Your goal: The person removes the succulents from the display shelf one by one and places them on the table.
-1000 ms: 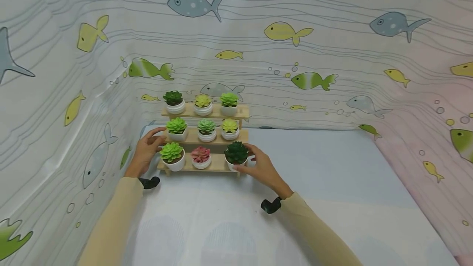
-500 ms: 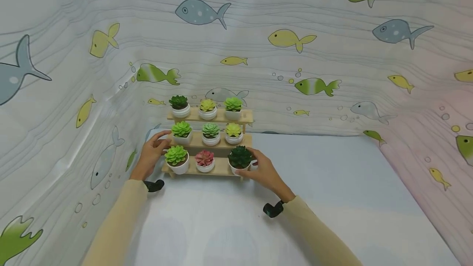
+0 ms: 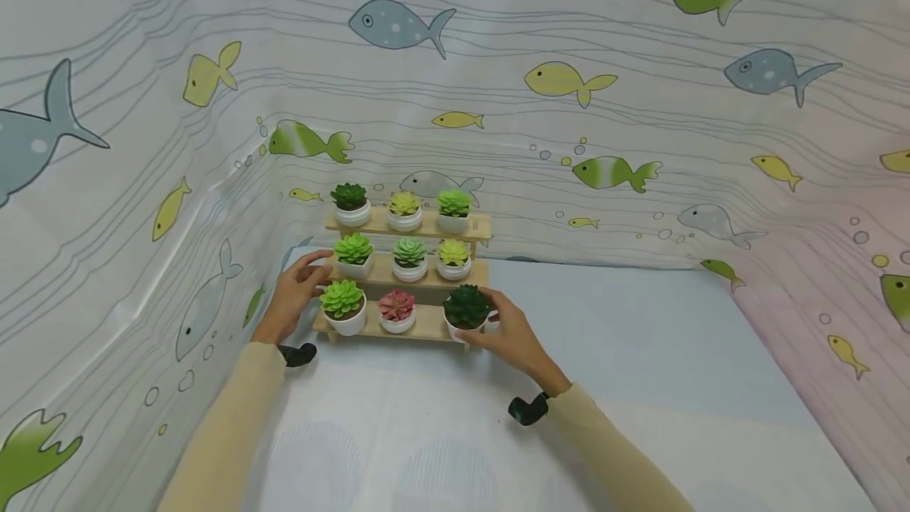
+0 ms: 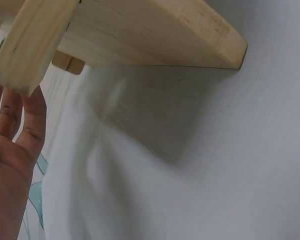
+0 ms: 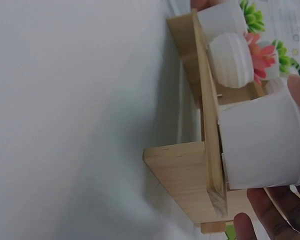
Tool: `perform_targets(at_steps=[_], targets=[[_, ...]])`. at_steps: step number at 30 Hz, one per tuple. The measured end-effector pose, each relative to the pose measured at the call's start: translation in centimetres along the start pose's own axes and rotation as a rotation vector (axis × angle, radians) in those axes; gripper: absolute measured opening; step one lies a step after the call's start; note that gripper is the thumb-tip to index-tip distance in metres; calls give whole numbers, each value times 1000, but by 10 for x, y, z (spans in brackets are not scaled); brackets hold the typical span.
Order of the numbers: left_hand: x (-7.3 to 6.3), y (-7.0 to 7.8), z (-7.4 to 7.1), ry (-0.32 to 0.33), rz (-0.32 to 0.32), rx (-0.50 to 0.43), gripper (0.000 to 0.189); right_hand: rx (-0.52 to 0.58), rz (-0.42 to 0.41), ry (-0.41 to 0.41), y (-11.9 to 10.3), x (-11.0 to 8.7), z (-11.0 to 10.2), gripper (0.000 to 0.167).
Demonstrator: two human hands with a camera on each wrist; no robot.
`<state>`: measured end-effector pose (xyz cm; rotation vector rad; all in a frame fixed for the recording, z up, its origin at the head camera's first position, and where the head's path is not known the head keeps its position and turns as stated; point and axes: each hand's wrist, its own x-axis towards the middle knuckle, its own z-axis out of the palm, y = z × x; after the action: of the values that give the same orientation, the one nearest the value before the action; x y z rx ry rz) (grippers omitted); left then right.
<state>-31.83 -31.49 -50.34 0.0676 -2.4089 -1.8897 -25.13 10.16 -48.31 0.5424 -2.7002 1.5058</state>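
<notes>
A three-tier wooden plant stand (image 3: 430,324) holds small potted succulents, three to a tier. At the right end of the front tier is a dark green potted succulent (image 3: 466,306). My right hand (image 3: 517,344) grips its white pot (image 5: 260,142), thumb in front and fingers on the other side. The pot's base meets the tier board. My left hand (image 3: 290,299) holds the left end of the stand near the middle tier; in the left wrist view its fingertips are hidden behind a wooden end (image 4: 32,47). A pink succulent (image 3: 396,305) sits mid-front, a bright green one (image 3: 343,300) at front left.
The stand rests on a pale blue-white cloth surface (image 3: 611,338), close to the left and back walls. Fish-patterned sheeting (image 3: 498,38) covers the walls. Black wrist cameras (image 3: 528,411) sit on both wrists.
The head view has shifted, so the scene sits slightly lower and further right. Both hands stay at the same places on the stand and the dark green succulent's pot.
</notes>
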Motion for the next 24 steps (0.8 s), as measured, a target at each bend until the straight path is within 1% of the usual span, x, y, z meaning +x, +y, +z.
perform_targets(at_steps=[5, 12, 18, 24], targets=[[1, -2, 0, -12, -11, -20, 59, 11, 8, 13, -3, -2, -7, 91], [2, 1, 3, 11, -15, -14, 58, -14, 4, 30, -3, 0, -21, 89], [0, 3, 3, 12, -23, 8, 59, -36, 11, 35, -2, -3, -29, 92], [-1, 3, 3, 20, -16, -16, 62, -40, 10, 36, -1, -4, -37, 92]])
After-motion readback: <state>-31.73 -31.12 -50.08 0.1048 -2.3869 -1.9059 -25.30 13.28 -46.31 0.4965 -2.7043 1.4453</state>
